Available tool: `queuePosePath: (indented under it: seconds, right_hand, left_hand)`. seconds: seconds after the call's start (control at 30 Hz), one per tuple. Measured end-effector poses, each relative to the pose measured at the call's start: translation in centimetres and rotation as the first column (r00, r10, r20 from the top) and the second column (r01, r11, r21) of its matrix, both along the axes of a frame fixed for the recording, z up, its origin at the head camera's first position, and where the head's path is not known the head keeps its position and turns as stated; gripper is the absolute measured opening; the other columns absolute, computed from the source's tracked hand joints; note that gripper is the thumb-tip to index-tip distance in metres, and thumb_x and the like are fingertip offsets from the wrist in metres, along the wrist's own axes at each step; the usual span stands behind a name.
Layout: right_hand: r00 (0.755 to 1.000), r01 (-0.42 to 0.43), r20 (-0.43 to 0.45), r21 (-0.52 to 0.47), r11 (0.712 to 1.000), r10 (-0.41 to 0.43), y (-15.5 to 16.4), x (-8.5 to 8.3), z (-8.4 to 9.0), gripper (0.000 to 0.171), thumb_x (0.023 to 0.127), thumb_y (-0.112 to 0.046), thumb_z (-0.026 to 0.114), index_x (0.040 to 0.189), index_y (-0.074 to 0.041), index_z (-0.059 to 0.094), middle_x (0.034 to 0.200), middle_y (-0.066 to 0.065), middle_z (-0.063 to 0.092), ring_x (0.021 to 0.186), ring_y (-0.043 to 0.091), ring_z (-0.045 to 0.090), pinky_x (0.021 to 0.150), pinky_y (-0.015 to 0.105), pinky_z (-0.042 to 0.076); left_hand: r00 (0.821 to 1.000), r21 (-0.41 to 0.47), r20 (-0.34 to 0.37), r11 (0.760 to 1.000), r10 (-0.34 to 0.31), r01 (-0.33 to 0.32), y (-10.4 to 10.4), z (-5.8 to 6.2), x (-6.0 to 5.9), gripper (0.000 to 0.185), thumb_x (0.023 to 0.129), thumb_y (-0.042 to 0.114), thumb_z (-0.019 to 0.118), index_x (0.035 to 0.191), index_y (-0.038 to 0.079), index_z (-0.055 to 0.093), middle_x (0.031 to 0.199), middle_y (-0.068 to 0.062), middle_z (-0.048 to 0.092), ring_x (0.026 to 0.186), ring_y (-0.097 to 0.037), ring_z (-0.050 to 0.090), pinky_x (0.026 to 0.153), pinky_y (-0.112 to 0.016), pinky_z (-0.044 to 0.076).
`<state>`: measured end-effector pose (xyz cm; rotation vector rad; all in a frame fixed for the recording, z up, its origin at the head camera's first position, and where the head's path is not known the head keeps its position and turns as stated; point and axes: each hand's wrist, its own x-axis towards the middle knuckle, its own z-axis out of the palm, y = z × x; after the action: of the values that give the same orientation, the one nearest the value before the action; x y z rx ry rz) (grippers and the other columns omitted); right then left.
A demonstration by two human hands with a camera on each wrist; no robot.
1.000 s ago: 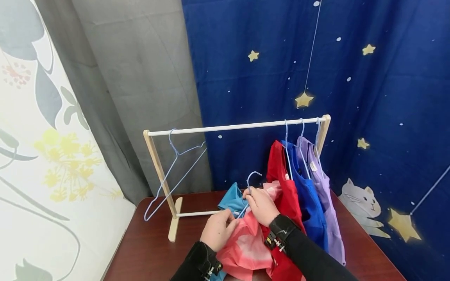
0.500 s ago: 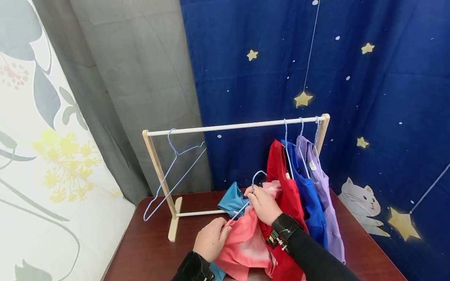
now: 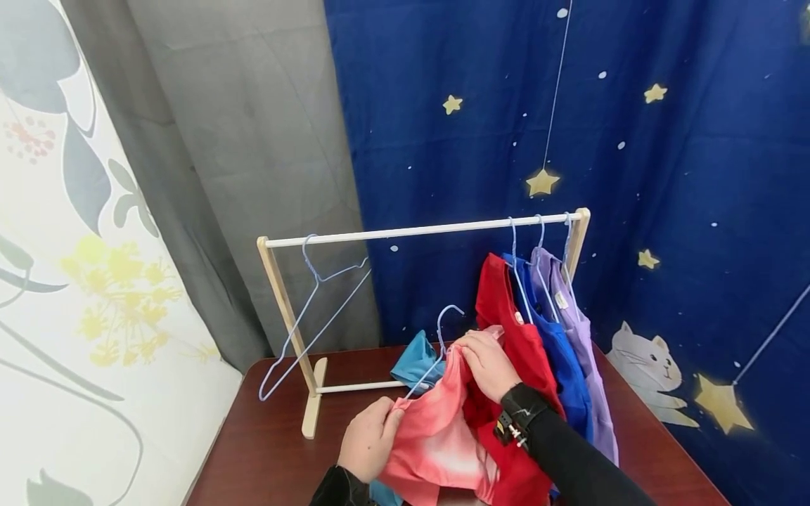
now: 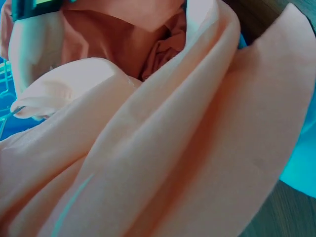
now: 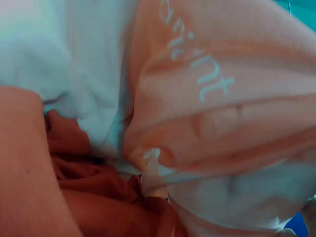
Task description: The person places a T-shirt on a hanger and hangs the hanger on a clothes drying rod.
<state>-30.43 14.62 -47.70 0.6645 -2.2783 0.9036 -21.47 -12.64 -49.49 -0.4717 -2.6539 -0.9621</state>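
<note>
Hands work a pink shirt [image 3: 436, 439] onto a light blue wire hanger [image 3: 436, 348] in front of a small clothes rack [image 3: 418, 230]. The left hand [image 3: 367, 443], nearest the rack's left foot, has its fingers curled tight on the shirt's left edge, pinching the cloth where the hanger's arm enters it. The right hand [image 3: 487, 362], in front of the rack's right half, has its fingers bent over the shirt's upper edge, gripping the cloth just beside the hanger's neck; the hook rises free above the knuckles. The shirt lies bunched between the two hands, draped down onto the dark wooden surface [image 3: 266, 450] before the rack. The wrist views show only folds of pink cloth pressed close; the fingers themselves cannot be made out there.

Behind the shirt, close to the rack's bottom bar, lies a crumpled teal garment [image 3: 414, 362]. On the rack's right end hang a red shirt [image 3: 506, 309], a blue shirt [image 3: 557, 358] and a purple shirt [image 3: 579, 337]. An empty hanger [image 3: 310, 316] dangles at the rack's left end. A starry blue curtain [image 3: 633, 140] hangs behind the rack.
</note>
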Motion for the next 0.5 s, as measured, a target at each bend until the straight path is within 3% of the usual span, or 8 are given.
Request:
queuePosePath:
  seconds: [0.3, 0.5]
  right_hand:
    - [0.988, 0.099, -0.127, 0.048, 0.994, -0.092, 0.9, -1.6, -0.2, 0.014, 0.093, 0.004, 0.059, 0.096, -0.002, 0.071, 0.101, 0.016, 0.069, 0.109, 0.042, 0.060, 0.103, 0.060, 0.036]
    - [0.970, 0.143, -0.196, -0.006, 0.990, -0.141, 1.6, -2.6, -0.6, 0.013, 0.090, 0.007, 0.059, 0.090, 0.001, 0.070, 0.095, 0.019, 0.069, 0.109, 0.046, 0.056, 0.103, 0.054, 0.036]
  left_hand:
    - [0.996, 0.096, -0.083, 0.995, -0.023, 0.031, -1.5, 0.3, 0.5, 0.020, 0.103, 0.033, 0.059, 0.085, 0.025, 0.057, 0.070, 0.014, 0.045, 0.065, -0.003, 0.046, 0.062, -0.025, 0.040]
    - [0.994, 0.117, -0.100, 0.992, -0.036, 0.047, -2.7, 1.0, 0.5, 0.020, 0.103, 0.035, 0.058, 0.086, 0.025, 0.059, 0.072, 0.014, 0.048, 0.068, -0.004, 0.047, 0.064, -0.025, 0.040]
